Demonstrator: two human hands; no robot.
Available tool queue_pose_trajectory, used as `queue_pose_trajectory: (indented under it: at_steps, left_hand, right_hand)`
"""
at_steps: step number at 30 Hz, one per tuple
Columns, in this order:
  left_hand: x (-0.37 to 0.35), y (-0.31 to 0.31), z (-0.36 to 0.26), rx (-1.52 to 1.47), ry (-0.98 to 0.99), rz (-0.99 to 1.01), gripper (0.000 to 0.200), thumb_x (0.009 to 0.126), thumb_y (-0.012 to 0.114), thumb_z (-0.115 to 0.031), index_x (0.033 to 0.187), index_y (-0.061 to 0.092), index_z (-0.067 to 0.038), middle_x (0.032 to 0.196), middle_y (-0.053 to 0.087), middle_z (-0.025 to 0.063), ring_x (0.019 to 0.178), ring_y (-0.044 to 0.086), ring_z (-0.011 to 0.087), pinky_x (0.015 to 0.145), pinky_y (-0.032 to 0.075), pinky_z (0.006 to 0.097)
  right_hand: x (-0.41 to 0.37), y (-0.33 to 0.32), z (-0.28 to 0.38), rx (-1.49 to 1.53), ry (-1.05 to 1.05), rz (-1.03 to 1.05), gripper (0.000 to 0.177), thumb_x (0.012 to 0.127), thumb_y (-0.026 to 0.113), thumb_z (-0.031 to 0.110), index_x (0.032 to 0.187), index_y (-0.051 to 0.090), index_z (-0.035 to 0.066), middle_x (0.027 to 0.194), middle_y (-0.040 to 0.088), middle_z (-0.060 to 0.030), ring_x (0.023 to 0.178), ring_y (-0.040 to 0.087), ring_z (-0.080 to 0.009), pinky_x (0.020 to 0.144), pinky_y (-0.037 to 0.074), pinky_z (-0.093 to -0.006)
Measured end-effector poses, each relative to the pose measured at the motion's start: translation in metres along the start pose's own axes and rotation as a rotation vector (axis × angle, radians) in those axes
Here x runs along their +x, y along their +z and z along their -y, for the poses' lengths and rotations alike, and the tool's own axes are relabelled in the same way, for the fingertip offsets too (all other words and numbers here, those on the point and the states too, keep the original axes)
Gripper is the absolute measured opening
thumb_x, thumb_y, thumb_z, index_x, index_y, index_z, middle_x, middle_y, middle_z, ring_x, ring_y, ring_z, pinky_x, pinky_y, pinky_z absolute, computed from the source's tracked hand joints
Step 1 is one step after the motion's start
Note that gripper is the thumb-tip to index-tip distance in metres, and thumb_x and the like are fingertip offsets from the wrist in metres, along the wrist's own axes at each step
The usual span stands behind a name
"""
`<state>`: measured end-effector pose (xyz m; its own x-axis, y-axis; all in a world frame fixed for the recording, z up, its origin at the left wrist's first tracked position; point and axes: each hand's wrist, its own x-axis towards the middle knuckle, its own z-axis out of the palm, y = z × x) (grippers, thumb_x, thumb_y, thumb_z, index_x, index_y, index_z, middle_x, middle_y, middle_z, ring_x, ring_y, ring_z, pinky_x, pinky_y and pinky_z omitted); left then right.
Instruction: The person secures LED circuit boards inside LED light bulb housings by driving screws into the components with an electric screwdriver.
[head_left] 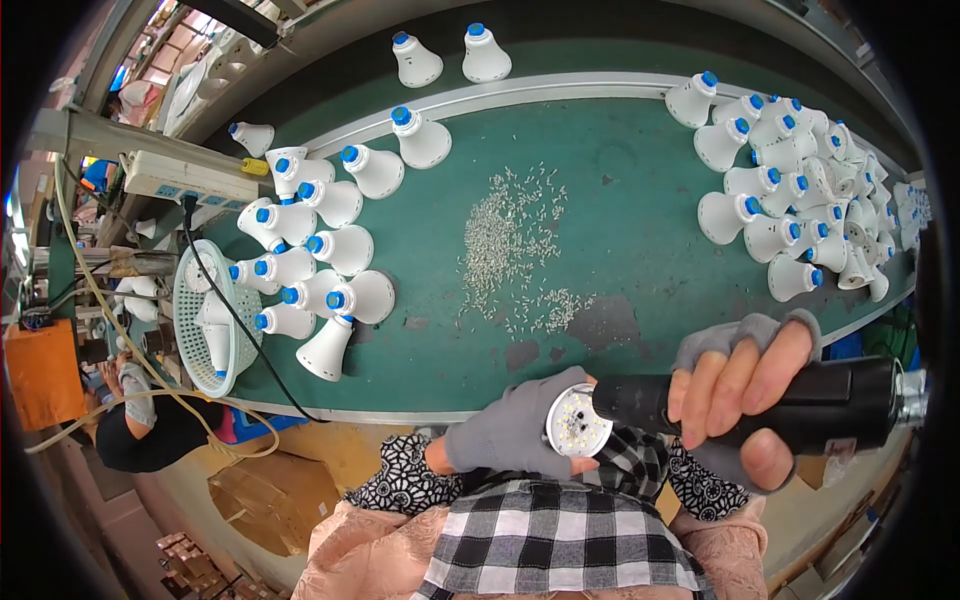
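Observation:
My left hand (510, 428), in a grey fingerless glove, is closed around a white LED bulb body at the front edge of the green table. The round LED board (580, 422) on the bulb's wide end faces up, dotted with small yellow LEDs. Gripped in my gloved right hand (745, 400) is a black electric screwdriver (845, 400), lying almost level. Its front end points left and overlaps the right side of the LED board. Whether the bit touches a screw is hidden. Beyond my hands, a pile of tiny screws (495, 245) is spread on the table.
Bulb bodies with blue caps (345, 250) stand and lie at the left; a larger heap (790, 190) is at the right. A pale green basket (183, 320) holds more bulb parts. A black cable (225, 290) crosses it from a power strip (185, 180). Another person (140, 430) sits left.

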<state>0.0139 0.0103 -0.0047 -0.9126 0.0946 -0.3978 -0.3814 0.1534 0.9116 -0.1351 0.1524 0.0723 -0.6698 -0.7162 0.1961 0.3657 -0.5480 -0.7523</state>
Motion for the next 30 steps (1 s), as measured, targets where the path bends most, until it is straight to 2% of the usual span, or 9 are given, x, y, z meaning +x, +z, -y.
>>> queue_pose_trajectory:
  at_steps: [2, 3, 4, 6, 8, 15, 24, 27, 30]
  left_hand:
    - [-0.002, -0.003, -0.001, -0.06, 0.019, -0.043, 0.075, 0.064, 0.082, -0.036, 0.124, 0.048, -0.006, 0.107, 0.062, 0.0118, 0.102, 0.062, 0.0256, 0.089, 0.047, 0.036]
    - [-0.002, -0.006, -0.002, -0.126, 0.014, -0.069, 0.074, 0.064, 0.082, -0.035, 0.124, 0.049, -0.007, 0.108, 0.062, 0.0107, 0.103, 0.061, 0.0236, 0.09, 0.046, 0.0352]
    - [-0.004, -0.009, -0.002, -0.194, 0.009, -0.096, 0.073, 0.065, 0.083, -0.033, 0.124, 0.049, -0.007, 0.109, 0.062, 0.0096, 0.105, 0.06, 0.0217, 0.092, 0.046, 0.0343]
    - [-0.008, -0.017, 0.003, -0.227, -0.023, -0.149, 0.072, 0.064, 0.084, -0.028, 0.124, 0.049, -0.009, 0.113, 0.06, 0.0065, 0.108, 0.058, 0.0178, 0.094, 0.044, 0.0322]
    - [-0.011, -0.02, 0.007, -0.261, -0.037, -0.206, 0.073, 0.064, 0.085, -0.028, 0.124, 0.05, -0.009, 0.113, 0.06, 0.0065, 0.107, 0.058, 0.0178, 0.094, 0.044, 0.0318]
    - [-0.014, -0.019, 0.012, -0.259, -0.06, -0.322, 0.072, 0.064, 0.085, -0.028, 0.123, 0.05, -0.008, 0.113, 0.061, 0.0059, 0.105, 0.058, 0.0159, 0.093, 0.045, 0.0307]
    - [-0.011, -0.022, 0.011, -0.261, -0.026, -0.341, 0.071, 0.064, 0.086, -0.028, 0.122, 0.051, -0.008, 0.113, 0.061, 0.0055, 0.105, 0.058, 0.0158, 0.093, 0.045, 0.0301]
    - [-0.011, -0.027, 0.013, -0.265, -0.05, -0.338, 0.07, 0.063, 0.086, -0.028, 0.121, 0.052, -0.007, 0.121, 0.056, 0.0076, 0.111, 0.056, 0.0187, 0.095, 0.044, 0.0315]
    - [-0.004, -0.03, 0.013, -0.016, 0.133, -0.437, 0.068, 0.062, 0.086, -0.025, 0.12, 0.055, -0.008, 0.13, 0.05, 0.0111, 0.12, 0.05, 0.0237, 0.1, 0.041, 0.0344]
  right_hand:
    - [0.013, -0.018, -0.004, 0.079, -0.129, 0.117, 0.032, 0.079, 0.071, 0.015, 0.09, 0.042, 0.008, 0.071, 0.056, -0.0069, 0.057, 0.061, -0.0182, 0.061, 0.052, -0.0345]
    - [0.019, -0.021, -0.004, 0.102, -0.243, 0.079, 0.027, 0.082, 0.067, 0.017, 0.09, 0.042, 0.008, 0.071, 0.052, -0.0062, 0.054, 0.057, -0.0166, 0.059, 0.049, -0.0327]
    - [0.02, -0.02, -0.001, 0.078, -0.291, -0.046, 0.022, 0.086, 0.061, 0.018, 0.092, 0.044, 0.006, 0.074, 0.048, -0.0046, 0.058, 0.05, -0.0137, 0.06, 0.043, -0.0298]
    - [0.027, -0.035, -0.013, 0.017, -0.428, -0.233, 0.021, 0.09, 0.057, 0.023, 0.101, 0.047, 0.009, 0.077, 0.051, -0.004, 0.061, 0.049, -0.0147, 0.063, 0.042, -0.0324]
    - [0.034, -0.044, -0.036, -0.14, -0.449, -0.351, 0.017, 0.09, 0.053, 0.02, 0.101, 0.048, 0.008, 0.077, 0.048, -0.0037, 0.063, 0.047, -0.0151, 0.065, 0.04, -0.0334]
    - [0.047, -0.046, -0.09, -0.127, -0.336, -0.46, 0.015, 0.086, 0.055, 0.014, 0.095, 0.045, 0.005, 0.075, 0.047, -0.0051, 0.062, 0.05, -0.0169, 0.065, 0.042, -0.0334]
    - [0.054, -0.046, -0.101, -0.142, -0.29, -0.492, 0.014, 0.086, 0.054, 0.014, 0.091, 0.046, 0.004, 0.072, 0.046, -0.0052, 0.06, 0.049, -0.0169, 0.064, 0.043, -0.0334]
    - [0.052, -0.046, -0.093, -0.105, -0.283, -0.513, 0.013, 0.089, 0.052, 0.017, 0.092, 0.047, 0.006, 0.074, 0.046, -0.0048, 0.062, 0.048, -0.016, 0.065, 0.041, -0.033]
    - [0.046, -0.046, -0.077, -0.043, -0.31, -0.515, 0.014, 0.092, 0.05, 0.021, 0.094, 0.048, 0.007, 0.076, 0.046, -0.0037, 0.065, 0.046, -0.0149, 0.066, 0.038, -0.0322]
